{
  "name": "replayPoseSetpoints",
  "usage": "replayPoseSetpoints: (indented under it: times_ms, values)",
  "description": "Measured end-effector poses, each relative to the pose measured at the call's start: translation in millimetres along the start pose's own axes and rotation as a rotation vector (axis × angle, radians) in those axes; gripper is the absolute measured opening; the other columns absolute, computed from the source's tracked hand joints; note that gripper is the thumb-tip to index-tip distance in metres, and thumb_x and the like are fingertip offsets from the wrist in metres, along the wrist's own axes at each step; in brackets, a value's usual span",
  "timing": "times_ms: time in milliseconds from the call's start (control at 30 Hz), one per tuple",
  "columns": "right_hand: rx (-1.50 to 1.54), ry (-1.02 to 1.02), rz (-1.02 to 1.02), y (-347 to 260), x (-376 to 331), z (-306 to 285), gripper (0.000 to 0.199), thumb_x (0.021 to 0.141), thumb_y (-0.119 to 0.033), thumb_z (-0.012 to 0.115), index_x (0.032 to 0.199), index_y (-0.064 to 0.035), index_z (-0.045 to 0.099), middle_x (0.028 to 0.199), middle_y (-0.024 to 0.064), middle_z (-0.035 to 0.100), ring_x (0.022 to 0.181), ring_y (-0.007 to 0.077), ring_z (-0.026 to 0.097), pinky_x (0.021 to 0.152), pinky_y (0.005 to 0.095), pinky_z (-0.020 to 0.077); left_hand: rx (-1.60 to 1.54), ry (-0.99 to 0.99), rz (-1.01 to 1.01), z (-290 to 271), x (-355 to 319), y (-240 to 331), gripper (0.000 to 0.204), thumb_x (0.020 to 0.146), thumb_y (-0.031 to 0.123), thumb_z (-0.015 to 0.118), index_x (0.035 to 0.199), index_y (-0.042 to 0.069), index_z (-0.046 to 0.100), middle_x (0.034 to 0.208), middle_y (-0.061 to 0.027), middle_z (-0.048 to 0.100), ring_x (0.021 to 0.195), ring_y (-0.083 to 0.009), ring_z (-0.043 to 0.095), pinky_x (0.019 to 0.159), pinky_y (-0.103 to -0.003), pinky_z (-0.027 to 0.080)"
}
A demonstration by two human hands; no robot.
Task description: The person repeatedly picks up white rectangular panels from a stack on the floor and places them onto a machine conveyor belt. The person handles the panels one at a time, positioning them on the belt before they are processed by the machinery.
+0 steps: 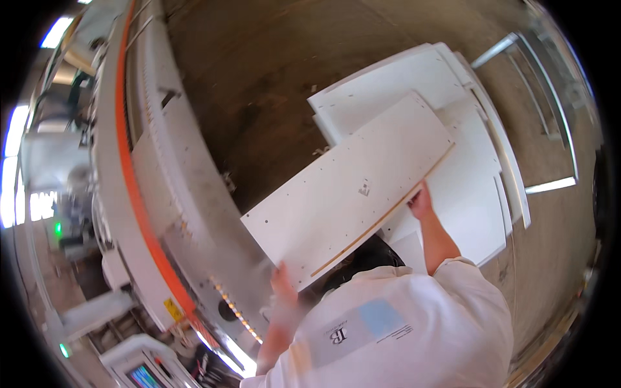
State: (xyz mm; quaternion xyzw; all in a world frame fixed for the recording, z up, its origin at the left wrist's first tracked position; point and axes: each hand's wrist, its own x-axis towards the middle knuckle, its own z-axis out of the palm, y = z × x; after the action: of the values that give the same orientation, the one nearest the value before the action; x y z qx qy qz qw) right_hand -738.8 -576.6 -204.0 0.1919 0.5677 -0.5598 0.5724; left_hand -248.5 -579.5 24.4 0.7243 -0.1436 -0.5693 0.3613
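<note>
A long white board with small drilled holes and a groove along its near edge lies slantwise in front of me. My left hand grips its near left end, the fingers slightly blurred. Farther along, my right hand is closed round the near long edge, with the thumb side showing and the other fingers partly hidden under the board. The far right end of the board overlaps a stack of white panels.
To my left runs a long machine with an orange strip and a bed with rows of small rollers. A control screen is at lower left. A metal frame stands on the floor beyond the panels.
</note>
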Motion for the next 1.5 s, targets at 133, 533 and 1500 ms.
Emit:
replayPoseSetpoints:
  times_ms: [133,533,1500]
  values:
    - [0.062,0.055,-0.001,11,22,-14,0.064,0.092,-0.058,0.057,0.139,-0.0155,0.052,0.137,0.0052,0.058,0.126,0.0272,0.052,0.109,0.0478,0.0377,0.242,0.346,0.059,-77,-23,-15,0.029,0.096,0.034,0.065,0.084,0.009,0.057,0.077,0.0028,0.052,0.071,-0.0101,0.048,0.064,-0.031,0.041]
    - [0.015,-0.012,0.003,90,-124,29,0.064,0.093,-0.059,0.051,0.140,-0.0154,0.051,0.136,0.0068,0.057,0.124,0.0286,0.054,0.104,0.0458,0.0444,0.144,0.646,0.142,-258,-68,-70,0.048,0.095,0.044,0.062,0.073,0.003,0.056,0.067,0.0014,0.045,0.063,-0.0122,0.040,0.057,-0.035,0.035]
    - [-0.659,-0.198,-0.181,203,-380,-110,0.054,0.096,-0.053,0.055,0.127,-0.0094,0.056,0.111,0.0112,0.064,0.100,0.0257,0.065,0.085,0.0388,0.0551,0.949,0.872,0.672,-414,-111,-198,0.054,0.090,0.032,0.061,0.137,0.009,0.048,0.154,-0.0100,0.039,0.147,-0.0319,0.028,0.118,-0.061,0.014]
